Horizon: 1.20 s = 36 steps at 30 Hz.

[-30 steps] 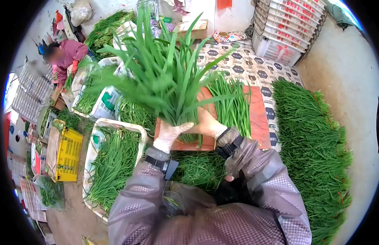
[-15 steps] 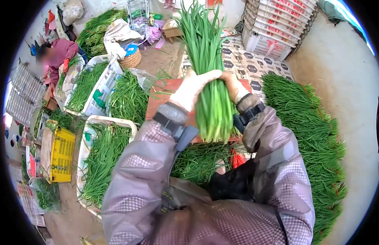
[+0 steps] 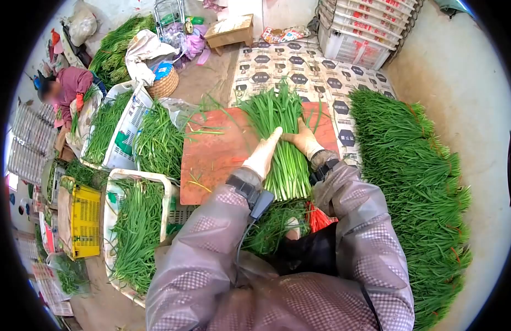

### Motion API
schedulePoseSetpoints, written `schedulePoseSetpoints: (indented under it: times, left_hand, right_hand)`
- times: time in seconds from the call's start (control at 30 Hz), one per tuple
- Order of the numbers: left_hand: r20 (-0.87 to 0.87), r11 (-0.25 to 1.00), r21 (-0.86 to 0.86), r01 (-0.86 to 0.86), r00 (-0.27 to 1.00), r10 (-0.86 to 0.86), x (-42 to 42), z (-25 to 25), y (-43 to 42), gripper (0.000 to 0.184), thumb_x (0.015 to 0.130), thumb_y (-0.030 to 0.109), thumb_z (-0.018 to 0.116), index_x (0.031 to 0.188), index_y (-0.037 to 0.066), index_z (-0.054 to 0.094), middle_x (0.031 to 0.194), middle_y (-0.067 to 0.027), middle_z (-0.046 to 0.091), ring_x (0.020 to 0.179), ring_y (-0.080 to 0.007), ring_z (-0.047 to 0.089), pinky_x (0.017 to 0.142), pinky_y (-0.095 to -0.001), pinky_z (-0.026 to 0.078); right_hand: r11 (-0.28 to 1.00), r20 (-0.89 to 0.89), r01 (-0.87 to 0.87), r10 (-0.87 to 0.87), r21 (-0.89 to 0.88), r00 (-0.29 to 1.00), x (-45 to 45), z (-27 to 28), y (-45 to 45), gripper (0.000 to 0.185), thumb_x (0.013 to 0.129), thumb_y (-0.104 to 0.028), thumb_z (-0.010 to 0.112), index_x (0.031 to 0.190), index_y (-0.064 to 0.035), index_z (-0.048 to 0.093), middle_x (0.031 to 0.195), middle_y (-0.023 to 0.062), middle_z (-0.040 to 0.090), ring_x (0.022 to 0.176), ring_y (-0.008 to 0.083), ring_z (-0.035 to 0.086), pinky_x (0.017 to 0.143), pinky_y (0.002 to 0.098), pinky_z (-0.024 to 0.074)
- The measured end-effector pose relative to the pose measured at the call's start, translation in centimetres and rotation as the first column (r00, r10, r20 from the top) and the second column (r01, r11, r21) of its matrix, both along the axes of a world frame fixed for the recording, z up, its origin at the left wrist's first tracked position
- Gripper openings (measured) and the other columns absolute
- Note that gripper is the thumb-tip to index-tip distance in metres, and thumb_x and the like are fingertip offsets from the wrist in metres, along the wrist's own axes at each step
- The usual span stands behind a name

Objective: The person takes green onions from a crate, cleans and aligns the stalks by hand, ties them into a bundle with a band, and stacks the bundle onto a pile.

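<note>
A thick bundle of green chives (image 3: 288, 174) lies on a reddish board (image 3: 214, 157), its pale cut ends toward me at the near edge. My left hand (image 3: 262, 153), in a pale glove, presses the bundle's left side with its thumb over the top. On the opposite side my right hand (image 3: 304, 140), also gloved, holds the bundle, thumb reaching across the stalks. The two hands clasp it from both sides, and the fingers underneath are hidden. A few loose chive leaves (image 3: 206, 131) are scattered on the board's left part.
Bundled chives (image 3: 410, 209) form a long row along the right wall. White baskets of chives (image 3: 170, 207) and a yellow crate (image 3: 85, 220) stand left. Stacked white crates (image 3: 354, 47) are at the back, near a small wooden stool (image 3: 230, 32). Another person (image 3: 73, 91) works at far left.
The chive bundle has come down from upright in the air to the board. Both hands went down with it and still clasp it; the view has shifted slightly.
</note>
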<state>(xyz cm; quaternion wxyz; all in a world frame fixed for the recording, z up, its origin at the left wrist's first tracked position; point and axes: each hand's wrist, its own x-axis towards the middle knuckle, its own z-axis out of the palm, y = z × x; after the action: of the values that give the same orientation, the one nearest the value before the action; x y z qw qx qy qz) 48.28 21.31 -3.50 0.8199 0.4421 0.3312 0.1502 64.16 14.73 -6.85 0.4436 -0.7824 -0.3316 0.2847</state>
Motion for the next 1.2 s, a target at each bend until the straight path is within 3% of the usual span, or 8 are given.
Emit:
schedulePoseSetpoints:
  times: [0.13, 0.3, 0.47, 0.67, 0.77, 0.9, 1.0, 1.2]
  left_hand:
    - [-0.054, 0.985, -0.046, 0.166, 0.984, -0.169, -0.3, 1.2, 0.6, 0.079, 0.092, 0.056, 0.055, 0.145, 0.000, 0.039, 0.143, -0.0124, 0.048, 0.129, -0.0249, 0.046, 0.111, -0.0372, 0.030]
    - [-0.507, 0.765, 0.415, 0.493, 0.823, -0.255, -2.5, 5.4, 1.8, 0.086, 0.093, 0.065, 0.042, 0.144, -0.005, 0.038, 0.151, -0.0175, 0.038, 0.141, -0.0251, 0.033, 0.116, -0.0339, 0.022]
    - [-0.317, 0.860, 0.473, 0.191, 0.948, -0.036, -6.4, 0.4, 4.0, 0.081, 0.091, 0.063, 0.051, 0.138, -0.003, 0.046, 0.140, -0.0186, 0.050, 0.127, -0.0253, 0.049, 0.107, -0.0378, 0.037]
    - [-0.464, 0.927, 0.029, 0.373, 0.827, -0.318, -10.8, -2.6, 2.6, 0.054, 0.091, 0.059, 0.057, 0.103, 0.007, 0.061, 0.095, -0.0039, 0.064, 0.081, -0.0146, 0.060, 0.076, -0.0309, 0.050]
    - [-0.388, 0.857, 0.313, 0.409, 0.879, -0.277, -8.8, -5.4, 1.9, 0.062, 0.091, 0.059, 0.057, 0.120, 0.004, 0.058, 0.109, -0.0076, 0.065, 0.095, -0.0174, 0.061, 0.087, -0.0315, 0.048]
    - [-0.286, 0.956, 0.189, 0.223, 0.944, -0.164, -5.7, 3.4, -3.4, 0.100, 0.079, 0.045, 0.078, 0.146, -0.007, 0.026, 0.140, -0.0186, 0.048, 0.126, -0.0239, 0.049, 0.105, -0.0344, 0.040]
    - [-0.280, 0.852, 0.513, 0.103, 0.959, 0.053, -3.9, -4.9, -2.5, 0.136, 0.053, 0.049, 0.093, 0.145, -0.014, 0.014, 0.139, -0.0292, 0.045, 0.130, -0.0343, 0.047, 0.109, -0.0377, 0.038]
    - [-0.363, 0.797, 0.597, 0.091, 0.917, 0.167, -2.7, -9.8, -2.5, 0.118, 0.057, 0.024, 0.092, 0.142, -0.012, 0.018, 0.129, -0.0220, 0.053, 0.116, -0.0276, 0.056, 0.097, -0.0353, 0.048]
  right_hand:
    - [0.999, 0.163, -0.037, 0.043, -0.038, 0.986, 0.0, -0.7, 0.6, 0.110, 0.072, -0.035, 0.076, 0.154, -0.0018, 0.010, 0.146, 0.0297, 0.037, 0.132, 0.0363, 0.044, 0.108, 0.0363, 0.0379]
    - [0.987, 0.252, 0.006, 0.035, -0.158, 0.967, -1.0, -0.8, 0.6, 0.104, 0.074, -0.031, 0.072, 0.155, -0.0067, 0.010, 0.148, 0.0291, 0.032, 0.134, 0.0383, 0.040, 0.109, 0.0374, 0.0367]
    - [0.994, 0.199, 0.022, 0.000, -0.109, 0.980, -1.1, -0.7, 0.1, 0.101, 0.073, -0.028, 0.070, 0.155, -0.0077, 0.012, 0.149, 0.0276, 0.032, 0.135, 0.0377, 0.040, 0.109, 0.0379, 0.0366]
    - [0.993, 0.211, 0.081, -0.060, -0.091, 0.976, -1.7, -1.7, 0.6, 0.100, 0.073, -0.029, 0.070, 0.154, -0.0093, 0.014, 0.148, 0.0274, 0.033, 0.133, 0.0377, 0.042, 0.108, 0.0385, 0.0381]
    - [0.984, 0.221, 0.133, -0.105, -0.115, 0.970, -2.8, -1.2, 1.1, 0.100, 0.073, -0.029, 0.070, 0.154, -0.0098, 0.014, 0.148, 0.0271, 0.033, 0.132, 0.0386, 0.043, 0.107, 0.0403, 0.0393]
    - [0.966, 0.267, 0.215, -0.171, -0.146, 0.949, -4.9, -0.5, 2.1, 0.102, 0.074, -0.029, 0.071, 0.155, -0.0106, 0.012, 0.148, 0.0266, 0.034, 0.131, 0.0427, 0.042, 0.107, 0.0442, 0.0385]
    - [0.978, 0.199, 0.180, -0.157, -0.102, 0.967, -4.8, -1.9, 2.4, 0.103, 0.076, -0.035, 0.071, 0.155, -0.0108, 0.009, 0.150, 0.0296, 0.028, 0.135, 0.0442, 0.036, 0.111, 0.0443, 0.0334]
    - [0.985, -0.088, -0.174, 0.171, -0.020, 0.981, 1.1, -0.9, 0.4, 0.114, 0.080, -0.060, 0.067, 0.155, -0.0097, -0.002, 0.158, 0.0294, 0.004, 0.149, 0.0359, 0.000, 0.119, 0.0379, 0.0108]
